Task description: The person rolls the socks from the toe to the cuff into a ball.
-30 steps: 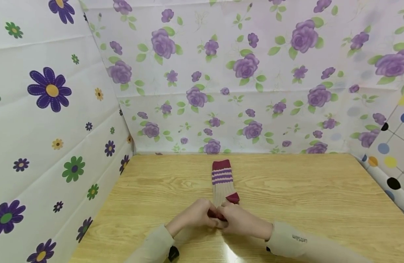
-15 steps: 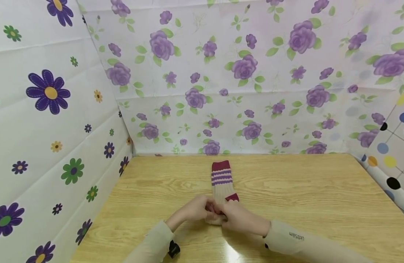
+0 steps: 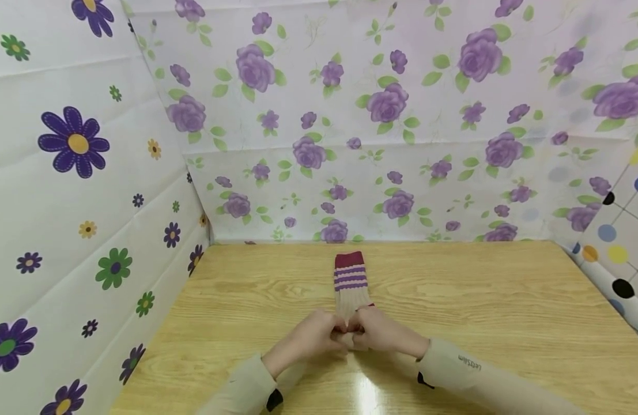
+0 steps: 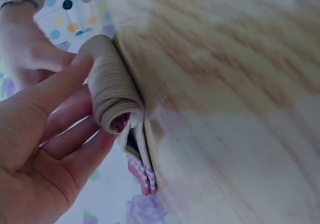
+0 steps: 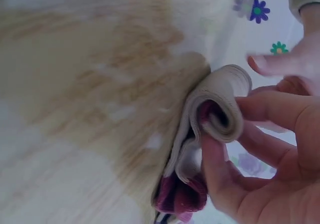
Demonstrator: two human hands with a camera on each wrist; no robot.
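A pair of beige socks [image 3: 351,280] with purple stripes and maroon cuffs lies lengthwise on the table, its near end rolled up. In the left wrist view the roll [image 4: 112,86] shows tight beige layers with maroon inside. My left hand [image 3: 310,337] grips one end of it, thumb on top and fingers along the far side. My right hand [image 3: 386,331] pinches the other end; the right wrist view shows its fingers around the spiral edge of the roll [image 5: 222,101]. Beyond the roll, the maroon heel [image 5: 182,194] sticks out. From the head, both hands largely cover the roll.
The wood-grain table [image 3: 479,294] spreads out on both sides of the socks. A purple rose-patterned sheet [image 3: 350,115] hangs behind it, a daisy-patterned sheet [image 3: 80,230] on the left and a dotted one [image 3: 619,242] on the right.
The maroon toe seen between the hands has gone inside the beige roll. The hands have shifted slightly on it, and the right one now covers most of the heel.
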